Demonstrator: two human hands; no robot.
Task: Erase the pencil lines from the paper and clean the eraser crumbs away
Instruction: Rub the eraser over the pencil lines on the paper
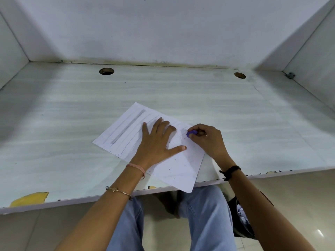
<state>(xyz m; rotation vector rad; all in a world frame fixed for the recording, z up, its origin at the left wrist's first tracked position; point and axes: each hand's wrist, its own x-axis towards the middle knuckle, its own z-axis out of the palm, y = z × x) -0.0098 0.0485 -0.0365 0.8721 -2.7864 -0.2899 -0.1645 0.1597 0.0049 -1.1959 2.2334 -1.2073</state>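
On the pale desk (72,105) lies the white paper (174,169), near corner overhanging, part hidden under the flat, spread left hand (157,140), pencil lines (129,126) remaining leftward, while the right hand (206,138) pinches a half-hidden purple eraser (191,133) amid tiny dark crumbs (181,165).

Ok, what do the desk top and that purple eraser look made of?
Desk top: likely laminated board, matte pale wood-grain print; chips along the front edge bare a yellowish core. Eraser: probably rubber or vinyl, dull purple, mostly hidden in the right hand; crumbs on the paper fit that.
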